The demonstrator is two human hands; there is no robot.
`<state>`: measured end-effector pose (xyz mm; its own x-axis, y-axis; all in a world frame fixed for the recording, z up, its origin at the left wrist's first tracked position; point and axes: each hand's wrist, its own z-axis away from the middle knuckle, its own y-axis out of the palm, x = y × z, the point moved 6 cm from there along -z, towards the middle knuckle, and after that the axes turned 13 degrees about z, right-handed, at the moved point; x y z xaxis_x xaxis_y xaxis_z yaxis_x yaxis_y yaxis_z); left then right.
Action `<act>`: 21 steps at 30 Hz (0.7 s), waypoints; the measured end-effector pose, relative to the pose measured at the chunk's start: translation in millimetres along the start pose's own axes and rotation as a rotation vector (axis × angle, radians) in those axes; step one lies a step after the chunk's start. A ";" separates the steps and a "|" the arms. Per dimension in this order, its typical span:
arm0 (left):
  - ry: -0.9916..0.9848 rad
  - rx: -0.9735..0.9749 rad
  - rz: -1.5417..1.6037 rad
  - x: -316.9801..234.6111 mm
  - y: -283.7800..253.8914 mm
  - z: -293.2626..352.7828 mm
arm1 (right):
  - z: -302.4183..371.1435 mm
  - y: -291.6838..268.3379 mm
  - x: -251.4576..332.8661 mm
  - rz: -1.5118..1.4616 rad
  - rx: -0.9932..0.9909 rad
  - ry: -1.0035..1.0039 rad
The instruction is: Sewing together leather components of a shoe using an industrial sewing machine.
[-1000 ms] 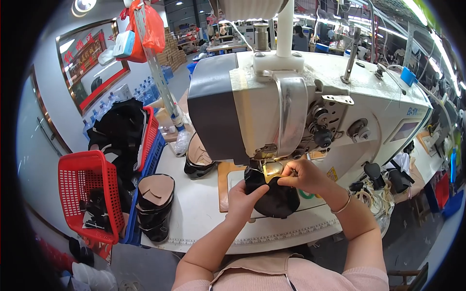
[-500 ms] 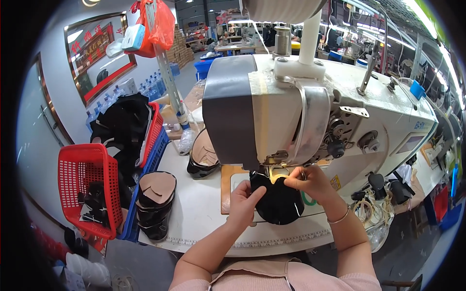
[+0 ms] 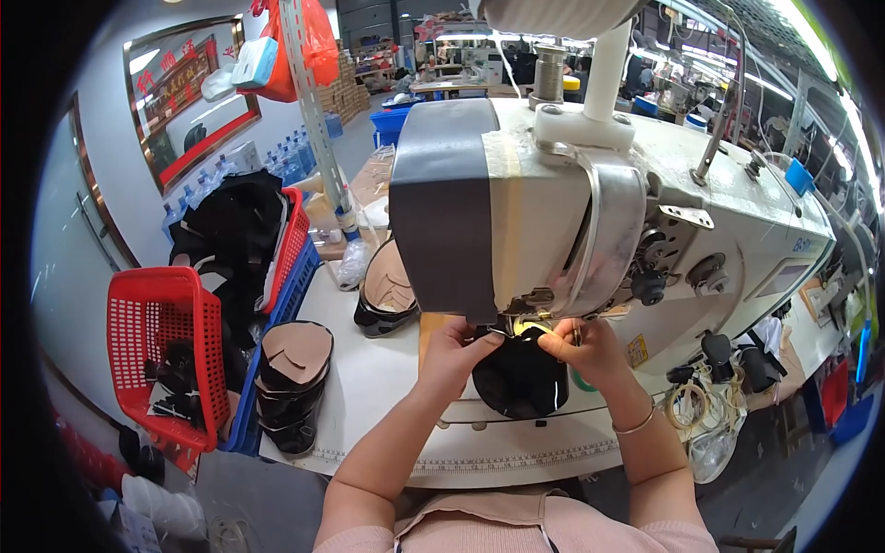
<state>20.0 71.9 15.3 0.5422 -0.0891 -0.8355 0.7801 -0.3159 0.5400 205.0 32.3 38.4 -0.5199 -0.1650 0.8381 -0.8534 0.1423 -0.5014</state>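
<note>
A black, rounded shoe piece [image 3: 521, 382] hangs below the needle area of a large sewing machine [image 3: 544, 221], its surface glossy under the light. At its upper left edge, my left hand [image 3: 452, 358] is closed, thumb and fingers pinching the black material. My right hand [image 3: 584, 352] pinches the upper right edge, close beside the yellow-lit presser foot [image 3: 532, 327]. A small dark metallic thing shows at the right fingers, too small to name. The exact stitching spot is hidden by the machine head and fingertips.
Left on the white table [image 3: 369, 424] stand a stack of black shoe pieces with beige linings [image 3: 297, 355] and a similar stack [image 3: 387, 276] behind. A red basket [image 3: 207, 359] holds black scraps. Coiled cords [image 3: 691, 405] lie at right. A ruler strip [image 3: 442, 463] follows the front edge.
My left hand has moved up along the piece toward the needle, and the piece has turned and tilted, showing a glossier face. My right hand stays near the presser foot.
</note>
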 end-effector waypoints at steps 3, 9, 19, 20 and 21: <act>-0.062 0.014 -0.015 -4.2 -2.2 -8.4 | 6.7 7.2 -1.7 -0.029 -0.056 -0.051; -0.166 0.027 0.083 4.9 -14.9 -20.1 | 20.2 19.7 11.2 0.032 -0.133 -0.076; 0.081 -0.039 0.139 24.3 -9.1 55.0 | 28.4 26.5 10.6 0.066 -0.099 0.001; 0.061 -0.048 0.166 23.3 -10.2 52.4 | 28.3 26.7 9.1 0.065 -0.094 0.003; 0.040 -0.057 0.193 22.0 -10.7 49.7 | 29.3 26.0 7.8 0.065 -0.095 0.002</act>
<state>8.0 26.4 -14.0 0.6942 -0.1044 -0.7121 0.6765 -0.2430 0.6952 177.7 6.1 25.6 -0.5740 -0.1504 0.8049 -0.8105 0.2444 -0.5323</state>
